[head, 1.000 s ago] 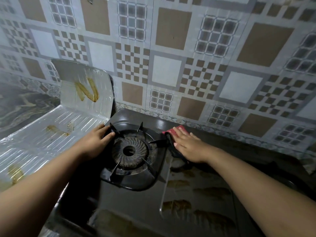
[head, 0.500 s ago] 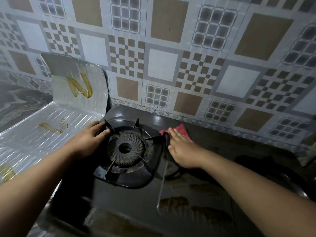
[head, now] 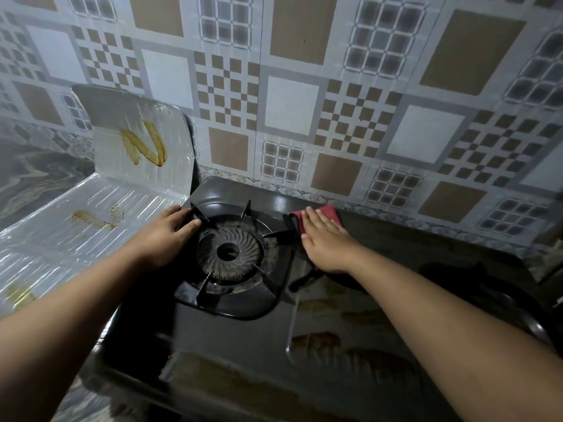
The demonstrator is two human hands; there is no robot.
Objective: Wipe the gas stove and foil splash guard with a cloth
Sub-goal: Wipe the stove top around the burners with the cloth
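Note:
The dark gas stove [head: 231, 339] fills the middle, with a round burner [head: 229, 250] under a black pan support [head: 243, 310]. My left hand [head: 166, 236] rests on the support's left edge, fingers touching a prong. My right hand [head: 327, 243] lies flat on a red cloth [head: 330, 212] pressed on the stove top right of the burner, near the back edge. Brown stains [head: 316, 339] streak the stove front. The foil splash guard [head: 91, 220] stands left, with brown smears [head: 146, 144] on its upright panel and lower sheet.
A patterned tile wall [head: 304, 102] rises right behind the stove. A second burner [head: 487, 287] sits in shadow at the right. A marbled countertop [head: 33, 172] lies beyond the foil at the far left.
My right hand with the red cloth has slid slightly toward the back of the stove. My left hand has stayed on the pan support.

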